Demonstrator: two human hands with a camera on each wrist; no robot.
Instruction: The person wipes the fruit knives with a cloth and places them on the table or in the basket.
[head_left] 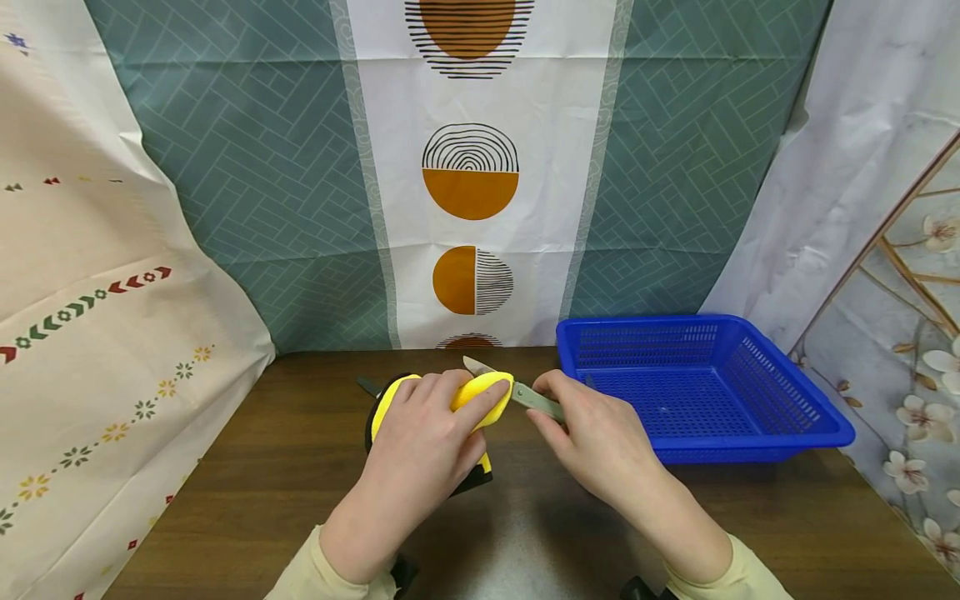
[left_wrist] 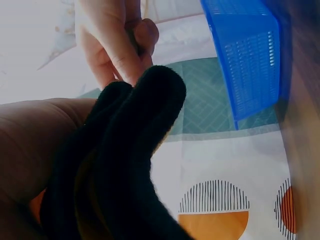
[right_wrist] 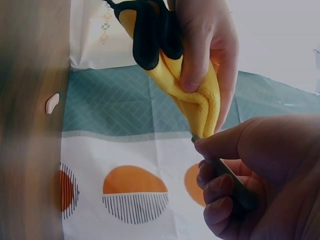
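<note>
The left hand (head_left: pixel 431 425) is clamped on a yellow cloth (head_left: pixel 483 398), its thumb and fingers bent around the folds. The cloth has a black edge (left_wrist: pixel 145 135), which hangs in thick folds, and it is above the middle of the brown table (head_left: pixel 225 492). One end of the cloth is folded around the blade (head_left: pixel 476 365) of a knife, so that only the tip comes out at the far left side of it; the part of the blade inside the fold is hidden. The right hand (head_left: pixel 600 429) has its thumb and fingers closed together on the green-grey handle (head_left: pixel 538 402), which points to the near right. The two hands are near each other but do not touch. Both arms come from the near side in pale yellow sleeves (head_left: pixel 726 575).

On the right, at the far part of the table, stands a blue basket (head_left: pixel 813 437) with holes in its walls, near the right hand. At the far side hangs a green and white curtain (head_left: pixel 285 167) with orange and striped round shapes. A cream fabric (head_left: pixel 90 275) with small patterns is on the left, and a flowered fabric (head_left: pixel 911 350) is on the right.
</note>
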